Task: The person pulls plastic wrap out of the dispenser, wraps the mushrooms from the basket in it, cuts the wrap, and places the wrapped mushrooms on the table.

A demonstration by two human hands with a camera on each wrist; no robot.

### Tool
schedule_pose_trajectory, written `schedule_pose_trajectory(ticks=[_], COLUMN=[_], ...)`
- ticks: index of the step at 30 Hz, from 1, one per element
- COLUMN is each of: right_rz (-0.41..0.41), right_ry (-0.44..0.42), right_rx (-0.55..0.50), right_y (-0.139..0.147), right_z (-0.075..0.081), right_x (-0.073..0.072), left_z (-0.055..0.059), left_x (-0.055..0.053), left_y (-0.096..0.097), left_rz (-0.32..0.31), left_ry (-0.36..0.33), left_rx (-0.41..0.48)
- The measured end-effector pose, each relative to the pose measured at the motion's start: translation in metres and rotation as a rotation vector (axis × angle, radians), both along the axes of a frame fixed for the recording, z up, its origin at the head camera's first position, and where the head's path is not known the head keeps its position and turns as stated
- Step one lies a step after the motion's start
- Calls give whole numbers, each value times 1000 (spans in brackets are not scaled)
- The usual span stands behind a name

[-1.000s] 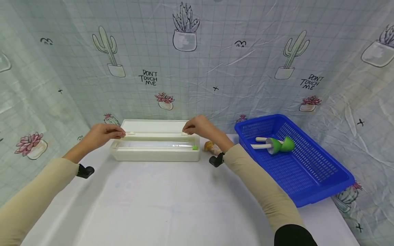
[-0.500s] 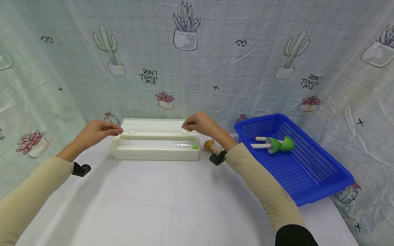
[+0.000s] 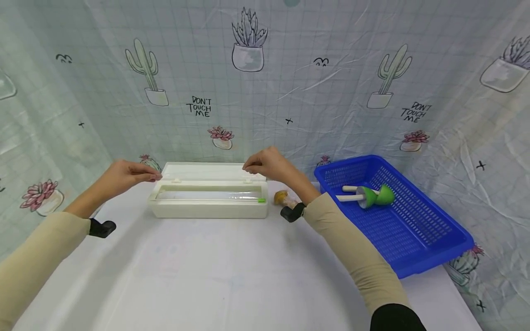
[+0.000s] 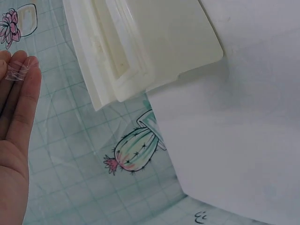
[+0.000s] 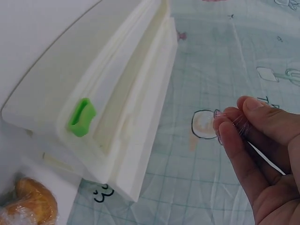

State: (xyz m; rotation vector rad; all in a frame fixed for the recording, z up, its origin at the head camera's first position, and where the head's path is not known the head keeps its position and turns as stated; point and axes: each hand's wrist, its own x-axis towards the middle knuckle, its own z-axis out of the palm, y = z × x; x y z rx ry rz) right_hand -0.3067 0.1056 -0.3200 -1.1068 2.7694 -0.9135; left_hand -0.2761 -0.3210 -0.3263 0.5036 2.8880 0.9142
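A white cling film dispenser [image 3: 209,211] lies lengthwise at the back of the table, its lid [image 3: 203,171] raised behind it. A green slide cutter [image 5: 82,117] sits at the right end of its front rail. Above the dispenser's back left corner, my left hand [image 3: 120,179] pinches clear cling film [image 4: 18,72] between thumb and fingers. My right hand [image 3: 269,163] pinches cling film [image 5: 241,126] too, over the lid's right end. Between the hands the film is hardly visible against the white lid.
A blue plastic basket [image 3: 414,220] at the right holds two green-headed tools [image 3: 377,195] with white handles. Beside the dispenser's right end lies a film-wrapped yellow-brown item [image 5: 35,201], partly behind my right wrist in the head view. A cactus-print sheet [image 3: 265,105] hangs behind the table.
My left hand has moved a little left and up, past the dispenser's left end. My right hand has risen slightly. Both keep their pinch on the film.
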Motion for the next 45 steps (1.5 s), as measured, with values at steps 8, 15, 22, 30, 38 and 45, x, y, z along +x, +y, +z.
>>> schedule_pose_trajectory(ticks=[8, 15, 22, 30, 38, 45], right_rz=[-4, 8, 15, 8, 12, 10], right_ry=[14, 59, 92, 114, 130, 144], right_rx=[-31, -39, -33, -24, -32, -7], right_y=[2, 1, 1, 0, 2, 0], right_z=[9, 16, 23, 34, 42, 47], right_x=[3, 4, 6, 9, 12, 15], left_z=[12, 16, 25, 42, 52, 54], left_x=[4, 5, 7, 10, 14, 15], left_y=[2, 1, 0, 4, 6, 4], left_rz=[15, 33, 38, 47, 57, 54], left_ry=[-15, 24, 9, 10, 18, 42], left_rx=[-6, 41, 44, -40, -63, -80])
